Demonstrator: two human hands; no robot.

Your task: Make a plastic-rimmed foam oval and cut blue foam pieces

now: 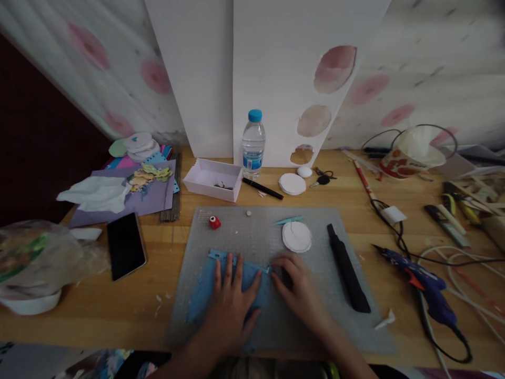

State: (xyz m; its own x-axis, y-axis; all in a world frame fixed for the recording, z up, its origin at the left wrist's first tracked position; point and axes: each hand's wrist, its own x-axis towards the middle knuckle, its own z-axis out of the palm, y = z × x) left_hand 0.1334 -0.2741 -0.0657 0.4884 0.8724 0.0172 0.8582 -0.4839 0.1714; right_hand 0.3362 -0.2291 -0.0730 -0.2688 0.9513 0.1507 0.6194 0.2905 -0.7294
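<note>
Wooden desk [118, 310] runs wall to wall in front of us, with white boards leaning upright at the back, one of them cut through with round holes. We work on a grey mat [315, 295] laid square at the desk's near edge, presumably so that blades and glue meet it and not the wood.

Our left hand [232, 297] lies flat with fingers spread wide on a blue sheet [201, 287], pinning it to the mat; it grips nothing. Our right hand [298, 289] rests just beside it with fingers loosely curled, tips touching the sheet's right edge near its upper corner. Whether it pinches anything there we cannot tell. The sheet sits on the mat's near left part, its far edge uneven.

Tools lie within reach around us but apart from the sheet: a black knife [349, 271] to the right on the mat, a white disc [296, 237] and teal tweezers [288, 220] beyond the hands, a small red punch [214, 222] at the far left. Off the mat, a blue glue gun [422, 281] lies to the right with its cord trailing, well clear of the paper. A phone [125, 245] rests face up on the left, and a bottle [253, 139] and a white box [213, 180] stand at the back.
</note>
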